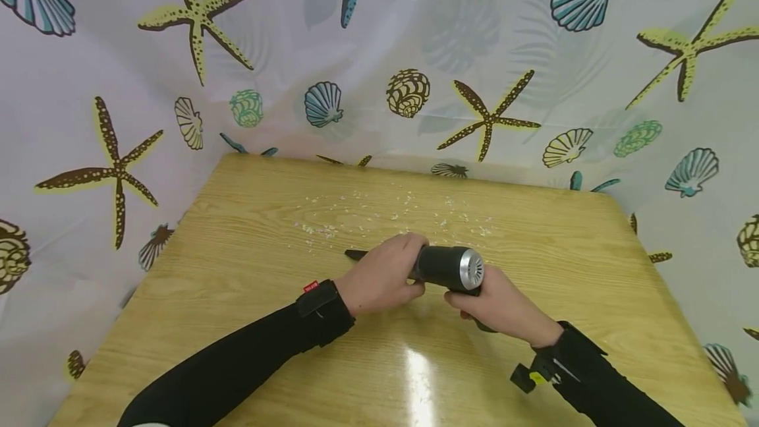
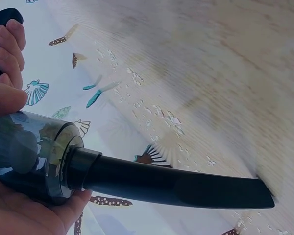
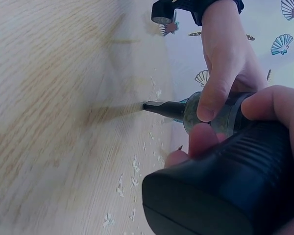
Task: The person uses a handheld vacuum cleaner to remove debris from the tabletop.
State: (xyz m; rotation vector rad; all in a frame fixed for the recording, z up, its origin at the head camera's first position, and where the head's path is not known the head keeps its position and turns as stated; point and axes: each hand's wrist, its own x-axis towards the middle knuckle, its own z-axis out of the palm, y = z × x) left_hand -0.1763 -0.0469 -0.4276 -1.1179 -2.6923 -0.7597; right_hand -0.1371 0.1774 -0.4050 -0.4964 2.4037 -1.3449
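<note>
A black handheld vacuum cleaner (image 1: 441,265) with a silver end cap is held over the wooden table by both hands. My left hand (image 1: 382,275) grips its clear dust cup (image 2: 56,142) from the front, thumb on one side and fingers round the other. The right hand (image 1: 504,305) has its fingers wrapped round the black handle (image 3: 210,191). From the cup a flat black crevice nozzle (image 2: 186,188) points left, its tip right at the tabletop. Small white scraps (image 1: 323,229) lie scattered just beyond the nozzle and the vacuum.
The wooden table (image 1: 249,341) reaches back to a white curtain (image 1: 367,51) printed with shells and starfish, which also hangs along both sides. More white bits (image 1: 450,203) are strewn toward the table's far middle. Black sleeves with wrist straps (image 1: 323,305) cover both forearms.
</note>
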